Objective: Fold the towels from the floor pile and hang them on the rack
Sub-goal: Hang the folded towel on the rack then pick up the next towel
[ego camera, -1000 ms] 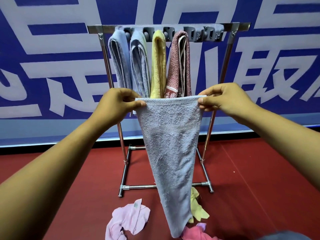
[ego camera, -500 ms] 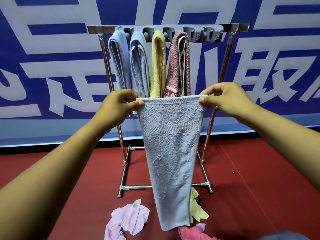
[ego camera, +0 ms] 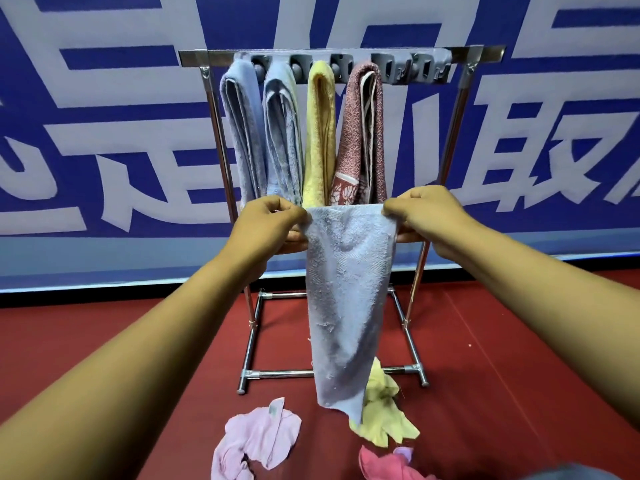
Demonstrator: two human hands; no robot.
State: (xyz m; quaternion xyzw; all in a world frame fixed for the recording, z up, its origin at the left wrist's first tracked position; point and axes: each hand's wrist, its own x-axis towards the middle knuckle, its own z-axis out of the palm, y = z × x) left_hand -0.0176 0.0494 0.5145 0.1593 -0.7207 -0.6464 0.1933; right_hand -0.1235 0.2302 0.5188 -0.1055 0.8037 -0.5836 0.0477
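Blue towel (ego camera: 346,289) pinched by left hand (ego camera: 266,225), right hand (ego camera: 426,213)

There is only one camera, worn on the person's head. It looks forward and a bit down, along both arms. The hands are close in front of it. The rack (ego camera: 341,57) stands a little farther off, facing the camera, with the blue banner (ego camera: 104,133) behind and the red floor (ego camera: 138,341) below.
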